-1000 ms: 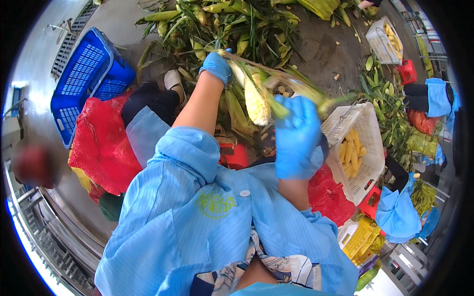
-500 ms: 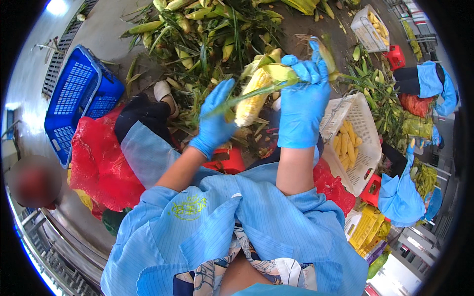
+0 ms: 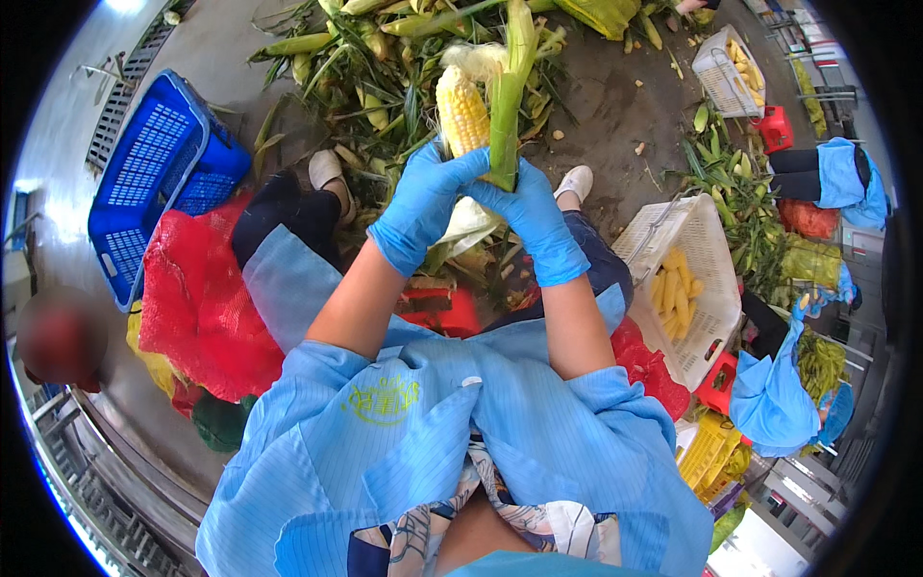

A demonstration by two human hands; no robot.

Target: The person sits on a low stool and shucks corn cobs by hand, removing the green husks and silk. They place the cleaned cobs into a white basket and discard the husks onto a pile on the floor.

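A partly husked ear of corn (image 3: 462, 113) stands tip up in front of me, its pale yellow kernels bare. My left hand (image 3: 420, 204) is closed around its lower part, in a blue glove. Right beside it, my right hand (image 3: 535, 219), gloved too, grips a long green corn husk (image 3: 508, 111) that rises along the ear's right side. Pale silk shows near the tip. Below the hands hangs a whitish-green husk leaf (image 3: 468, 227). The gloves hide the ear's base.
A heap of unhusked corn and leaves (image 3: 385, 58) lies ahead. At the left stands a blue basket (image 3: 144, 183) near a red mesh sack (image 3: 207, 298). On my right, a white crate (image 3: 710, 226) contains bare ears. A red stool (image 3: 452, 313) is below me; co-workers (image 3: 841, 178) sit far right.
My left hand, open before, has closed on the ear. My right hand has come down and left to meet it. The ear has turned from tip down to tip up.
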